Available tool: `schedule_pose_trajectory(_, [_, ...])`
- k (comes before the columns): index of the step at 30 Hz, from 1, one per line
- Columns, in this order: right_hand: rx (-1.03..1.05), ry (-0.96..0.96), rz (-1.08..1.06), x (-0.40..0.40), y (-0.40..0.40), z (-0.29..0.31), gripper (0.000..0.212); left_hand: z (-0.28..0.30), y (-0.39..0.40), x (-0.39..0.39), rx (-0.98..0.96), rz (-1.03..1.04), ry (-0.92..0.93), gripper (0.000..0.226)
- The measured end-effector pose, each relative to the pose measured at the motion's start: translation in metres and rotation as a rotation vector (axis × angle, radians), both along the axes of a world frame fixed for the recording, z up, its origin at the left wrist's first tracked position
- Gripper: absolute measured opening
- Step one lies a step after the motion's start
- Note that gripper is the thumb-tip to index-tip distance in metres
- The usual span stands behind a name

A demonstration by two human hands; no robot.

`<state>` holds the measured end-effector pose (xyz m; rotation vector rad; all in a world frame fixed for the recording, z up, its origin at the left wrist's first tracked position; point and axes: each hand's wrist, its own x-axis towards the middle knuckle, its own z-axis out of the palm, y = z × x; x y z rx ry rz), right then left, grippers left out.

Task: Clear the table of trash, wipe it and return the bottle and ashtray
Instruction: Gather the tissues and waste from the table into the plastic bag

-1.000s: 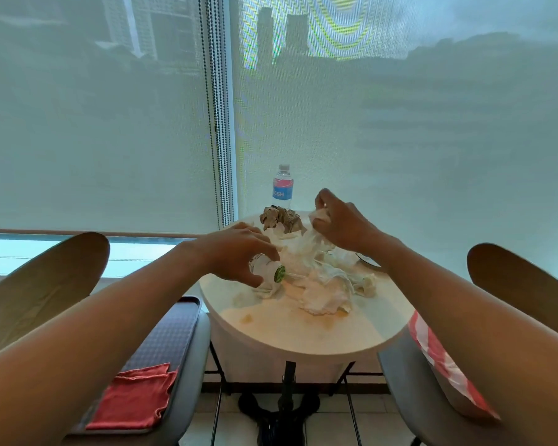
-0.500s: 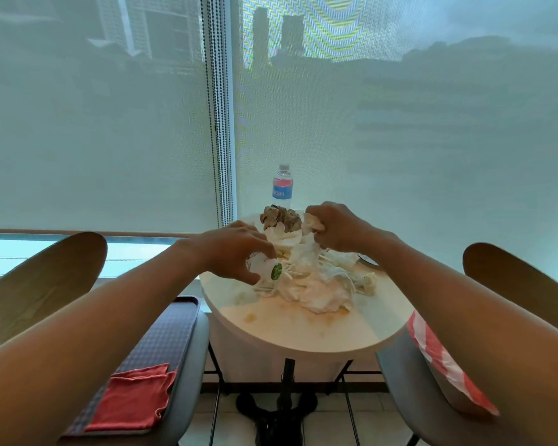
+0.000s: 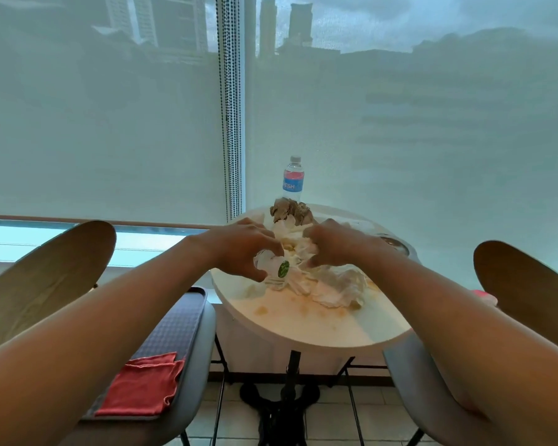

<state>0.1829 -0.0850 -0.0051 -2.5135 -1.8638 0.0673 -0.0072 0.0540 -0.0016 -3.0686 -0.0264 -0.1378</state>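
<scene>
Closest in, a red cloth (image 3: pixel 142 383) sits on a tray (image 3: pixel 178 320) on the left chair. On the round table (image 3: pixel 303 326), the left hand (image 3: pixel 239 249) grips a crumpled cup with a green sticker (image 3: pixel 273 267) – the right hand (image 3: pixel 334 244) pinches a wad of white tissues (image 3: pixel 332 286). The ashtray (image 3: pixel 395 244) peeks out past the right wrist, and the water bottle (image 3: pixel 293 179) stands upright at the far edge.
</scene>
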Motion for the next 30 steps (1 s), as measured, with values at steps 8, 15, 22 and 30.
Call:
schedule_pose_trajectory(8, [0.071, -0.016, -0.031, 0.005, 0.006, 0.008, 0.016, 0.0, 0.006, -0.005, -0.02, 0.014, 0.005, 0.048])
schedule_pose_trajectory(15, [0.234, 0.061, -0.023, 0.011, 0.0, 0.029, 0.007, 0.002, 0.006, -0.003, -0.023, -0.002, -0.008, 0.046])
schedule_pose_trajectory(22, [0.252, 0.082, -0.035, 0.013, -0.008, 0.041, 0.035, 0.005, 0.007, 0.005, -0.029, -0.017, -0.035, 0.048])
schedule_pose_trajectory(30, [0.341, 0.125, -0.055, 0.019, -0.013, 0.035, 0.034, 0.004, 0.003, 0.012, -0.154, 0.051, -0.045, 0.054])
